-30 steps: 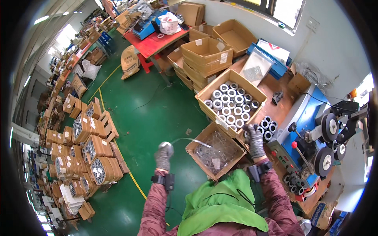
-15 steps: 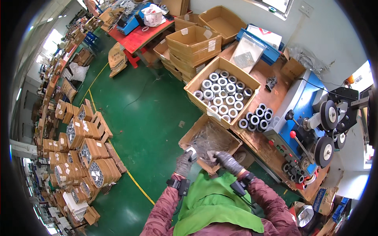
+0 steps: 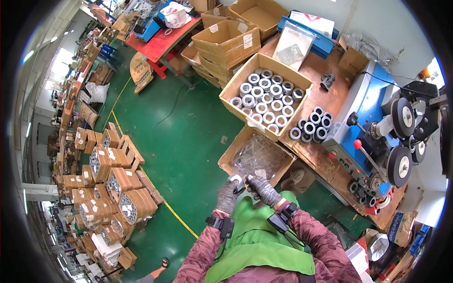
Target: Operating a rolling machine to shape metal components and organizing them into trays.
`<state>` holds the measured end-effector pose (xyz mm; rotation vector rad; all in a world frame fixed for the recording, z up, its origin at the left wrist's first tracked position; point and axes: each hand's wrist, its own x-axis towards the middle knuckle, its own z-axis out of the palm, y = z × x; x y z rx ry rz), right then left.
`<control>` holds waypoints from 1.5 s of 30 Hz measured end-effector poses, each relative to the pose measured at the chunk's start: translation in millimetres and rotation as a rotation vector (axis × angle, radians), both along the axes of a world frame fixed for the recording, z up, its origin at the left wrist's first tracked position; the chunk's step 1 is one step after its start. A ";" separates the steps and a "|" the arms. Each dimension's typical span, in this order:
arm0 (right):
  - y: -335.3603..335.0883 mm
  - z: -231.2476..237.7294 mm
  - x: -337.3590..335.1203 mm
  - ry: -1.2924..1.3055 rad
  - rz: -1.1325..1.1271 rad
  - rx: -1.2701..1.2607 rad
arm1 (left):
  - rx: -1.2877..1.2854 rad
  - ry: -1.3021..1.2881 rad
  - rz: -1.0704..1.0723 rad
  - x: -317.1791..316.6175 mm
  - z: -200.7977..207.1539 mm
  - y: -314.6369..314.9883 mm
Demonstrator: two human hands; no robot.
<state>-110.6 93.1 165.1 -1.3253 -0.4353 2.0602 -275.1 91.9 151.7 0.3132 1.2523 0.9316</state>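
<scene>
My left hand [image 3: 227,195], in a grey glove, is closed round a metal ring [image 3: 237,181] with a pale, shiny face. Close against the ring's right side is my right hand [image 3: 265,189], also gloved, its fingers curled together; something small and dark seems to be between them, too small to name. Both hands are over the near edge of an open cardboard box [image 3: 225,159] lined with clear crumpled plastic [image 3: 257,155]. Beyond it, a larger carton [image 3: 304,85] holds many similar rings [image 3: 266,98]. More dark-sided rings [image 3: 309,127] are stacked on the bench beside that carton.
The wooden bench [image 3: 314,155] runs along my right, bearing a blue machine with black wheels [image 3: 401,165] and levers. Stacked cartons [image 3: 226,42] and a red table [image 3: 163,40] stand ahead. Packed boxes [image 3: 137,205] rest on pallets at left. A person's foot [image 3: 164,262] shows at lower left.
My right hand has come in against the ring in my left hand. The whole view has shifted slightly, and a person's foot and leg have appeared at the lower left.
</scene>
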 end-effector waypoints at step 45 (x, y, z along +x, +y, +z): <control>-422.2 -155.8 542.7 -1.242 -0.940 -0.535 | -0.117 -0.024 -0.900 340.6 26.5 -137.4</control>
